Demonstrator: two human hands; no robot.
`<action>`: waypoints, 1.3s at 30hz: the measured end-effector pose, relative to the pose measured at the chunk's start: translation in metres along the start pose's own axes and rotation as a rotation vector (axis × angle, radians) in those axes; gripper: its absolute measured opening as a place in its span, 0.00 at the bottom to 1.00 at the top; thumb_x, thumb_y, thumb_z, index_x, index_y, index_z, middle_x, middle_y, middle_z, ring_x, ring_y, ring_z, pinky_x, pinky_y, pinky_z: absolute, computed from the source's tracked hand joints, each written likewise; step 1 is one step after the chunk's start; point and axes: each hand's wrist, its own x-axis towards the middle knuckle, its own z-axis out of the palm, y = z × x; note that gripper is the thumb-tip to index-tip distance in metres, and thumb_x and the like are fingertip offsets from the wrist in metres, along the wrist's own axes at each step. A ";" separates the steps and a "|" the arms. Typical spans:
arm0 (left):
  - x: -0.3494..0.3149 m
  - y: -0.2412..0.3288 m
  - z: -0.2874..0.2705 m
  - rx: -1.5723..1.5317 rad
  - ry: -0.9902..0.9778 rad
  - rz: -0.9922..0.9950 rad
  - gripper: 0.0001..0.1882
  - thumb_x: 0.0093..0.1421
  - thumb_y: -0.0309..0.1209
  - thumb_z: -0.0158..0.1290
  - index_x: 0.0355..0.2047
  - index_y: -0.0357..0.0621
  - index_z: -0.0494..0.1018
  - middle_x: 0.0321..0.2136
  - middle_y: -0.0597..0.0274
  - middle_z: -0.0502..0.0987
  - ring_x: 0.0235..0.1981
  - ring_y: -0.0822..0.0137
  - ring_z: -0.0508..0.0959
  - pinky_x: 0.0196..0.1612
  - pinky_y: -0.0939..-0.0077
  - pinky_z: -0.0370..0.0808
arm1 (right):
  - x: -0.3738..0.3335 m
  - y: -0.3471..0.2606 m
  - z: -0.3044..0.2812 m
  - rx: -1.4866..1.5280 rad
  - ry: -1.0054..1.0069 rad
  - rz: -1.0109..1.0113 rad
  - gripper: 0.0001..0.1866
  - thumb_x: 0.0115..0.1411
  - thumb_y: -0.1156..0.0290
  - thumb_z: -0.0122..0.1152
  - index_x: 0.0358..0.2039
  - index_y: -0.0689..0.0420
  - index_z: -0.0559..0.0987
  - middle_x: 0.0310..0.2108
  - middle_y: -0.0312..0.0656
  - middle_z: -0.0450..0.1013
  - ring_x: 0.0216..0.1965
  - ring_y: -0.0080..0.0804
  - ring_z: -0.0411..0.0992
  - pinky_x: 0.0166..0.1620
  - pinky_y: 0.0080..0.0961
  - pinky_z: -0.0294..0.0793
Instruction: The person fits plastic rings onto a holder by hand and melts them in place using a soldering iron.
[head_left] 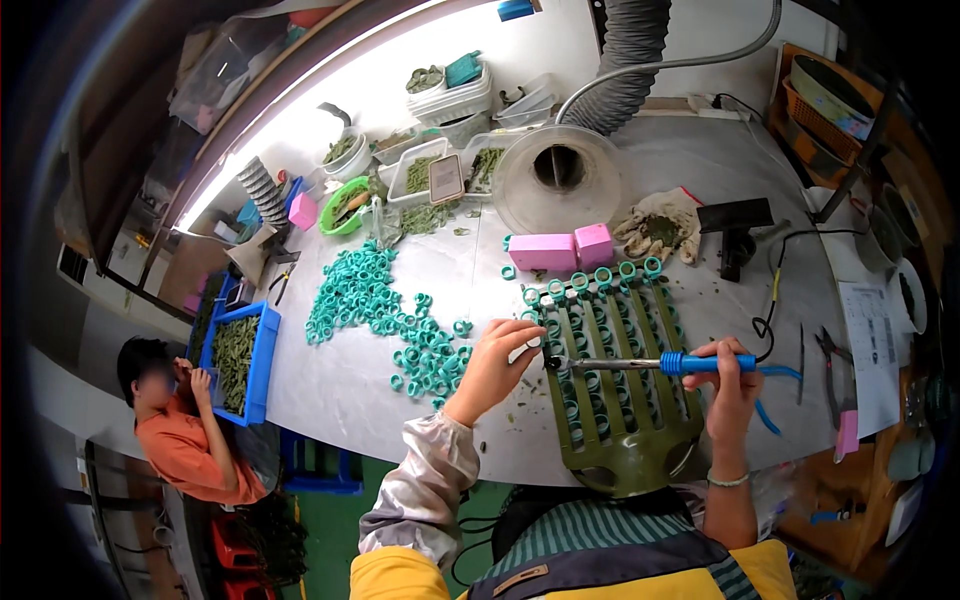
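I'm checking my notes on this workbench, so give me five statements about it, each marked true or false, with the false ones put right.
1. The right hand holds a blue-handled tool. True.
2. The loose teal rings lie to the right of the olive slatted fixture. False: they lie to its left.
3. Two pink blocks lie just beyond the fixture. True.
4. The blue bin at the left holds teal rings. False: it holds green pieces.
5. The other person, at the left, wears an orange top. True.
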 end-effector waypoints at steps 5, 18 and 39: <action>-0.009 -0.068 -0.025 0.020 0.240 -0.368 0.14 0.56 0.22 0.57 0.44 0.42 0.77 0.38 0.59 0.76 0.39 0.62 0.75 0.44 0.72 0.74 | -0.003 -0.004 -0.001 0.049 0.007 0.043 0.17 0.67 0.66 0.49 0.27 0.66 0.77 0.26 0.40 0.76 0.19 0.25 0.76 0.25 0.20 0.78; -0.034 -0.094 -0.030 0.200 0.234 -0.390 0.08 0.56 0.22 0.55 0.38 0.38 0.78 0.32 0.58 0.79 0.32 0.64 0.80 0.36 0.72 0.76 | -0.004 -0.013 0.004 0.041 0.077 0.048 0.18 0.67 0.65 0.50 0.27 0.66 0.77 0.23 0.41 0.76 0.19 0.26 0.75 0.23 0.20 0.78; -0.035 0.028 -0.008 -0.534 -0.047 -0.379 0.13 0.62 0.20 0.54 0.47 0.41 0.77 0.46 0.63 0.72 0.36 0.78 0.75 0.38 0.83 0.75 | -0.010 -0.010 -0.002 0.017 0.066 0.019 0.17 0.68 0.66 0.49 0.28 0.66 0.78 0.25 0.41 0.77 0.19 0.25 0.76 0.26 0.19 0.78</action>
